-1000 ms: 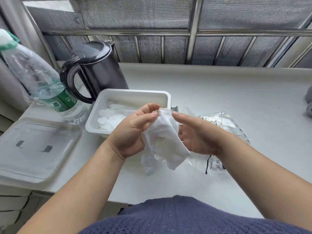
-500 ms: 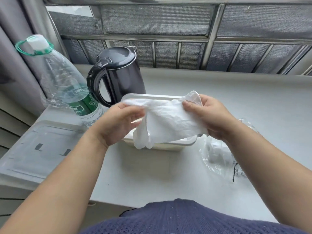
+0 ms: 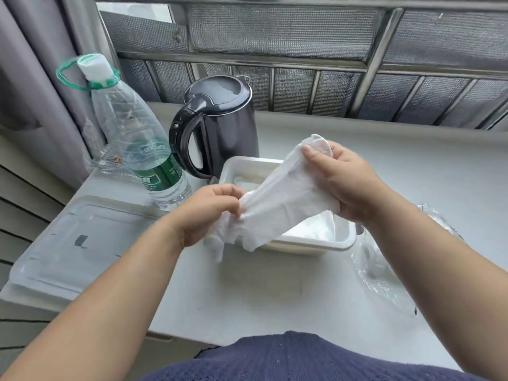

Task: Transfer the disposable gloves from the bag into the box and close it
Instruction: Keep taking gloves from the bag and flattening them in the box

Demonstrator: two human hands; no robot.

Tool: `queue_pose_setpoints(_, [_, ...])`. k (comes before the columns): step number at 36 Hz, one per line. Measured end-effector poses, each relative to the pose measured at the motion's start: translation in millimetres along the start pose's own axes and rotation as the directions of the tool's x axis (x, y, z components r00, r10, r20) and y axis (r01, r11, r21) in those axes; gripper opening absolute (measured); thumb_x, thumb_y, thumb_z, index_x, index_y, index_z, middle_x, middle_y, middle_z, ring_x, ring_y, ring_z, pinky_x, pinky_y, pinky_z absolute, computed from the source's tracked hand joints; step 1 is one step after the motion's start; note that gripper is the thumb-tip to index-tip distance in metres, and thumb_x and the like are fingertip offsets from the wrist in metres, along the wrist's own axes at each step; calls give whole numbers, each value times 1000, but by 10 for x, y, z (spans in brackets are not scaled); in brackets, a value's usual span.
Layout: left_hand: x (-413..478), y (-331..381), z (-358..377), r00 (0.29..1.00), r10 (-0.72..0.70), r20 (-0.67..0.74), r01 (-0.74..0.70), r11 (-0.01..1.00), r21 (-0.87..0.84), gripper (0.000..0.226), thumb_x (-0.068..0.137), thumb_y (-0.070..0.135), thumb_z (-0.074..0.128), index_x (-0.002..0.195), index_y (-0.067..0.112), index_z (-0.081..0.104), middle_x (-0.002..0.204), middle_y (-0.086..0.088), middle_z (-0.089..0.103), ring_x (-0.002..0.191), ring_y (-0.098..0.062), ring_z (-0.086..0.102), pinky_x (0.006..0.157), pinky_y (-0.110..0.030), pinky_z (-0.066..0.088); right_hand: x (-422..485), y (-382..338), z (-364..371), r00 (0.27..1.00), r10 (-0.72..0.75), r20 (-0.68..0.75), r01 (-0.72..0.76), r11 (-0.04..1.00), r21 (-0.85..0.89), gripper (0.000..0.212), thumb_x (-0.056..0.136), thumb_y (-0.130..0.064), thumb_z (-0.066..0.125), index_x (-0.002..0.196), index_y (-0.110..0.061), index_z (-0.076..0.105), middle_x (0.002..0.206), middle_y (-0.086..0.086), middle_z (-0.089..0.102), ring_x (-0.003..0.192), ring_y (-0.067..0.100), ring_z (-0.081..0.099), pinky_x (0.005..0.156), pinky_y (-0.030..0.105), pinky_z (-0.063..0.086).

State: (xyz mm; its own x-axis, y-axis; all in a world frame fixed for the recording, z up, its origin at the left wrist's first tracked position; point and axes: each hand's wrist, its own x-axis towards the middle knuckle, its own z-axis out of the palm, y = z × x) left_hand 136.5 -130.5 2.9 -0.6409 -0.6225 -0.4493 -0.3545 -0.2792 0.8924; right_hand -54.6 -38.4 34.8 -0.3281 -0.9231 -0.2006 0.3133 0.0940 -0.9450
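gloves (image 3: 277, 204): white stack held in the air at frame centre, stretched on a slant between both hands, directly above the box (image 3: 341, 244). Not in the box yet.

head view:
- left hand (image 3: 203, 215) pinches the lower end of the stack, fingers curled round it. Loose glove fingers hang below, over the box's near-left corner.
- right hand (image 3: 349, 185) grips the upper end, thumb on top, fingers wrapped behind.
- box: white tray, centre frame, open. Pale crumpled material shows inside it. I read that as gloves already in, but can't confirm how many.
- bag (image 3: 382, 279): clear plastic, right of the box, lying slack on the counter (image 3: 247, 298), partly behind the right forearm. Can't tell if anything is left in it.
- lid (image 3: 74, 243): clear, lying flat at lower left, well apart from the box.
- kettle (image 3: 220, 127) and water bottle (image 3: 137, 149) stand behind and left of the box, not in the way.

Status estimate: mid-transfer. This stack is out of the bag and needs lowering into the box. Left to do: check the bag, fetch the lid, press it on. Closing not started.
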Motion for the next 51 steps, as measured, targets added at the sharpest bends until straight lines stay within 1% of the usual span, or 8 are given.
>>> queue_pose_setpoints(13, [307,474,-322,979,-3,-203,-33,984,-176,15,92,12,53,100,6,63,85,-10,63,55,-15,58,37,-20,43,353,70,55,969,-47,-243,21,994,-111,9,98,-24,48,96,-23,56,88,2,60,74,17,58,67,35,52])
queue_pose_setpoints(15, [376,436,-314,947,55,-317,-41,998,51,16,90,21,59,103,12,63,93,-5,63,60,-15,59,44,-24,47,401,141,12,943,-82,-322,-22,951,-308,14,97,-32,45,91,-24,54,83,2,57,68,20,54,55,33,48])
queue_pose_setpoints(18, [486,273,-255,905,274,-325,62,671,739,50,85,41,63,128,20,50,122,0,54,105,-21,55,90,-36,46,414,305,-142,925,-142,-353,-210,584,-784,16,97,-30,39,102,-19,49,87,5,52,66,26,49,49,27,38])
queue_pose_setpoints(22, [476,67,-79,815,569,-109,-93,314,945,42,85,31,62,125,18,57,124,-9,53,113,-35,48,92,-45,41,331,510,-252,949,-81,-306,-296,110,-949,47,92,-11,42,137,-14,27,131,15,43,102,36,54,70,33,36])
queue_pose_setpoints(27, [531,-44,179,927,321,192,-270,218,938,31,95,27,48,124,27,59,129,5,52,122,-19,45,89,-36,47,329,513,-117,982,-149,-114,-125,-66,-990,42,91,-11,44,133,-17,39,130,7,47,120,29,41,75,34,39])
queue_pose_setpoints(33, [694,-112,229,981,-15,192,-192,-17,981,23,95,16,43,107,16,63,122,-3,50,115,-25,49,75,-39,46,433,706,-128,968,248,-35,-4,-124,-992,43,92,-29,51,131,-12,45,132,13,49,120,33,46,94,35,39])
queue_pose_setpoints(45, [755,0,324,848,-504,167,-189,7,982,53,100,31,35,150,27,20,158,-12,7,143,-33,13,114,-44,20,447,932,-280,922,353,-156,-101,-169,-980,42,89,-11,45,130,-7,35,130,17,37,120,39,42,95,41,39])
queue_pose_setpoints(51, [565,-6,217,981,-157,115,-58,328,943,25,90,31,43,70,23,55,101,1,59,96,-18,51,80,-35,47,269,648,-255,991,116,-71,-77,45,-996,44,94,-24,46,137,-16,39,136,8,43,123,28,44,95,38,43])
